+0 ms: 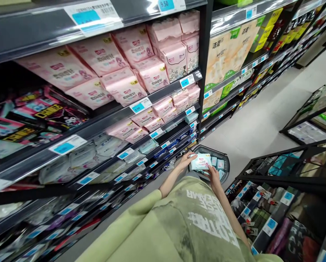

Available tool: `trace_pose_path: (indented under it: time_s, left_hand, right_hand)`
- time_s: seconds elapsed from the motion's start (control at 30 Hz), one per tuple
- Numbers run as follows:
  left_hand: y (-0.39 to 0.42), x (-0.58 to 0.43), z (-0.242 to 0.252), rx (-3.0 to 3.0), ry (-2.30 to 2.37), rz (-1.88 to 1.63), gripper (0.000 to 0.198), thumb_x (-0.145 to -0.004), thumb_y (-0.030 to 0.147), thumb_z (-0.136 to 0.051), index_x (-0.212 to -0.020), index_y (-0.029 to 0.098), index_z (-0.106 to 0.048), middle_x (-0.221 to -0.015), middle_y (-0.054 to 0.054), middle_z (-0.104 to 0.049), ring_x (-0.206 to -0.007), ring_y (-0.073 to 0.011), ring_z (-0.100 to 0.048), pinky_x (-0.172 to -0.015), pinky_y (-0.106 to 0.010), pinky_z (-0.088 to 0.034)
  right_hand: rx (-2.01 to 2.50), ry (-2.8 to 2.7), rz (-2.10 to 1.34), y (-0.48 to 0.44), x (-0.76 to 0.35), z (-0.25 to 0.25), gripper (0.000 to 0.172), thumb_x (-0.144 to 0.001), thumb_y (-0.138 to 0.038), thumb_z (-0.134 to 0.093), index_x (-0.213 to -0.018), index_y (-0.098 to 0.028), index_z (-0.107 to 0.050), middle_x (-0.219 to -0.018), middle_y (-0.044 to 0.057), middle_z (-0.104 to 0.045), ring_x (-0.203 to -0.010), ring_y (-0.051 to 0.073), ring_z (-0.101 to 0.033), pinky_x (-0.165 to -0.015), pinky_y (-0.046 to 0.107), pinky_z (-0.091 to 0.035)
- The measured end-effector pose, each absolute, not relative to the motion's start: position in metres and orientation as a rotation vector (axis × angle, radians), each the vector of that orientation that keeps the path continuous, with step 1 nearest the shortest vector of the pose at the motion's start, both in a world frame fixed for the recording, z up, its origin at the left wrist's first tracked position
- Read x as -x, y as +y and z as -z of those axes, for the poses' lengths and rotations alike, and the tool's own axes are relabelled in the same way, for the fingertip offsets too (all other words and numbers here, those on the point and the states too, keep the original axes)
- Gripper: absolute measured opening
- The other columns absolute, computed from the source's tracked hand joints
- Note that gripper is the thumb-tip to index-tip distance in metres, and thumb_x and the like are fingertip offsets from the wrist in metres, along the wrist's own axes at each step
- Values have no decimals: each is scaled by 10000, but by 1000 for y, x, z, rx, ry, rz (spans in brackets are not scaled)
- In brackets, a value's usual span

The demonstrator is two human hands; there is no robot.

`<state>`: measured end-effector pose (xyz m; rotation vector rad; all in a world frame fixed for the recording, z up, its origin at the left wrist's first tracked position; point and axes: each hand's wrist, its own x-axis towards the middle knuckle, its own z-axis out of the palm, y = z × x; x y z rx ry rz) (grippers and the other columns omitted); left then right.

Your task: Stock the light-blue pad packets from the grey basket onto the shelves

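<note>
A pale blue packet with pink lettering, which looks like a pack of sanitary pads [201, 161], is held level between my two hands in front of my body. My left hand [187, 161] grips its left end, fingers over the top edge. At its lower right corner, my right hand [214, 175] closes on it. Directly beneath is a dark grey shopping basket [227, 160] on the floor. Several similar light blue packets [220, 164] lie inside the basket, some hidden by the held pack.
Shelves on the left carry pink packets [124, 87] and black boxes [62, 109], with price tags [141, 105] along their edges. Large tissue packs [228, 54] stand farther along. A grey floor aisle [261, 120] runs ahead. Racks of folded goods [272, 200] flank the right.
</note>
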<state>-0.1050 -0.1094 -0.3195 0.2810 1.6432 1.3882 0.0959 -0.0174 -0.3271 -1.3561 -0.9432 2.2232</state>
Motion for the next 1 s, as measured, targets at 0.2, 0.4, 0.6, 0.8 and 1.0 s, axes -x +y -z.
trace_pose_path:
  time_s: [0.2, 0.4, 0.6, 0.8, 1.0]
  left_hand:
    - [-110, 107, 323, -319, 1629, -1372, 728, -731, 655, -868, -1233, 148, -721, -1069, -108, -733, -913, -212, -675, -711, -257, -488]
    - [-108, 104, 325, -319, 1627, -1378, 716, -749, 639, -870, -1235, 134, -724, -1032, -108, -733, -881, -207, -670, -707, -257, -484]
    - [-108, 103, 323, -313, 1620, -1399, 706, -715, 645, -887, -1189, 144, -740, -992, -86, -733, -855, -191, -659, -721, -252, -477]
    - [-111, 104, 318, -295, 1626, -1421, 691, -693, 638, -899, -1158, 148, -754, -1016, -90, -743, -890, -200, -666, -724, -247, -469]
    - [-113, 105, 309, -302, 1613, -1409, 706, -694, 650, -899, -1162, 143, -750, -1038, -109, -751, -913, -222, -673, -713, -259, -477]
  right_hand:
    - [1332, -979, -2237, -16, -98, 331, 519, -667, -585, -918, -998, -226, -742, -1034, 49, -784, -898, 224, -754, -702, 279, -600]
    - [1362, -981, -2235, -12, -100, 334, 545, -644, -588, -925, -1005, -226, -735, -1020, 65, -797, -911, 246, -767, -696, 291, -585]
    - [1379, -987, -2252, -9, -99, 334, 559, -623, -599, -930, -987, -226, -730, -998, 58, -794, -896, 233, -760, -705, 284, -581]
    - [1372, -1018, -2267, -7, -95, 331, 536, -631, -582, -935, -977, -220, -742, -1017, 67, -794, -899, 227, -753, -697, 276, -582]
    - [1348, -1062, -2275, -5, -94, 327, 540, -634, -591, -931, -992, -226, -758, -1038, 66, -794, -899, 235, -761, -693, 278, -588]
